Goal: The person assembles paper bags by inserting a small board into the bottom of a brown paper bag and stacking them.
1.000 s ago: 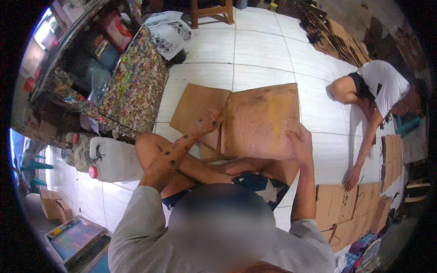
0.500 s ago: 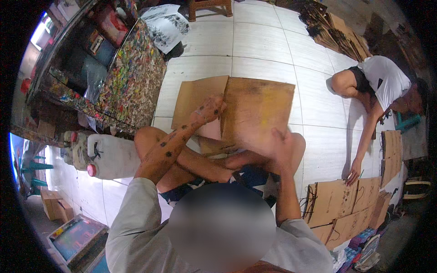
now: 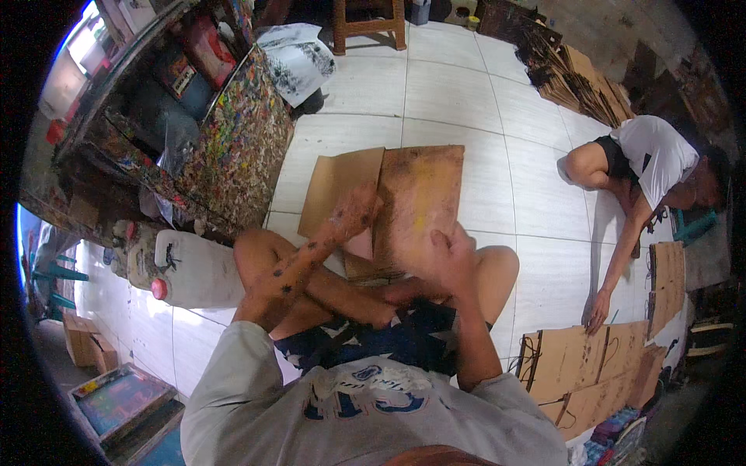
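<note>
In front of my crossed legs stands a brown cardboard piece with two panels: a plain tan left panel (image 3: 326, 182) and a darker right panel (image 3: 416, 182) with a yellowish stain. My left hand (image 3: 357, 211) is closed at the line where the two panels meet; its fingertips are partly hidden. My right hand (image 3: 453, 255), slightly blurred, has its fingers curled against the lower right edge of the stained panel. Below the panels, close to my shins, more cardboard (image 3: 369, 269) shows in part.
A paint-spattered cabinet (image 3: 229, 140) and white jerrycan (image 3: 198, 268) stand left. At right, a person (image 3: 653, 155) crouches, one hand on cardboard pieces with cords (image 3: 571, 353) on the tiles. Stacked cardboard (image 3: 575, 78) lies at the far right; a brown stool (image 3: 369, 35) stands at the back.
The stained panel now appears narrower, its right edge swung inward. My right hand has moved left and a little down with it. My left hand stays at the meeting line.
</note>
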A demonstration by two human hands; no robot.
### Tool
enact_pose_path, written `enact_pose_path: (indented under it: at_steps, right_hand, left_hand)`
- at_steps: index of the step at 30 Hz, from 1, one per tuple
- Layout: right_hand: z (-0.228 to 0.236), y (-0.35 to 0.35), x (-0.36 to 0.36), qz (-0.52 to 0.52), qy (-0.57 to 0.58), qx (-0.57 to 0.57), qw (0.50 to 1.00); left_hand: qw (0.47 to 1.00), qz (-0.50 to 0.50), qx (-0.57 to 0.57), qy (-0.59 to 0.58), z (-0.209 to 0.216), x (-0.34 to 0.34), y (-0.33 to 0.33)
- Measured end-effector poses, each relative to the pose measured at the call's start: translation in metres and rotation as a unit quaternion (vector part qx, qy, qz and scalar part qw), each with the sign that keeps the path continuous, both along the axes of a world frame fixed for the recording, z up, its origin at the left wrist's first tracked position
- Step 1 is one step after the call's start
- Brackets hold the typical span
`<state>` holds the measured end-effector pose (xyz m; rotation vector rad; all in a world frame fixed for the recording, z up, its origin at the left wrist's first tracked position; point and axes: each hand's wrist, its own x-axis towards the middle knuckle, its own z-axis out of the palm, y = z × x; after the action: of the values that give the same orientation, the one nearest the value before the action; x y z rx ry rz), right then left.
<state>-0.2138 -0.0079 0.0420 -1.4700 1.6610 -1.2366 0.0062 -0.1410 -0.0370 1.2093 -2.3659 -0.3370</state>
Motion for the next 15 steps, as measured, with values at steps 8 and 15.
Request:
enact_pose_path:
  at_steps: [8, 15]
  right_hand:
    - [-0.08, -0.033, 0.062, 0.062, -0.08, -0.063, 0.993]
    - [-0.106, -0.021, 0.091, 0.119, -0.213, 0.034, 0.969]
  left_hand:
    - [0.999, -0.04, -0.009, -0.034, 0.036, 0.013, 0.013]
    - [0.948, -0.052, -0.016, -0.313, 0.073, 0.011, 0.03]
